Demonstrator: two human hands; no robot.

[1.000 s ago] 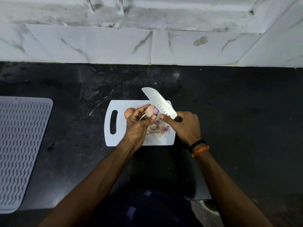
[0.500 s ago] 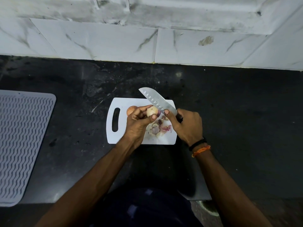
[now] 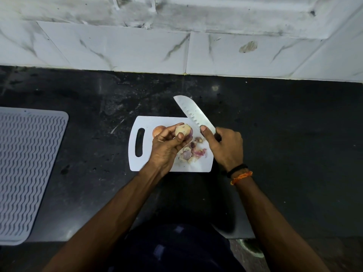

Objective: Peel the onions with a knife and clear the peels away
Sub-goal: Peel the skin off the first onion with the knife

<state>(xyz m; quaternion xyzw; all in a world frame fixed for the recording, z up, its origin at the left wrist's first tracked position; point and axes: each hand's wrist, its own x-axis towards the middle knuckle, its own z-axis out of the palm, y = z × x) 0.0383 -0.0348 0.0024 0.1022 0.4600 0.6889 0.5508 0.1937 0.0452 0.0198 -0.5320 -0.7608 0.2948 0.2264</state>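
White board [image 3: 167, 122] holds onion peels [image 3: 191, 154].

No readable text, labels, brand names, numbers or signs appear on any surface or object in this view.

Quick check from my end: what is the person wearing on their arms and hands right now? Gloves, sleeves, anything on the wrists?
No gloves: the left hand and right hand are bare, and both forearms are uncovered with no sleeves in view. The right wrist carries two bands side by side: a thin black band nearer the hand and a twisted orange thread band just behind it. The left wrist shows nothing worn.
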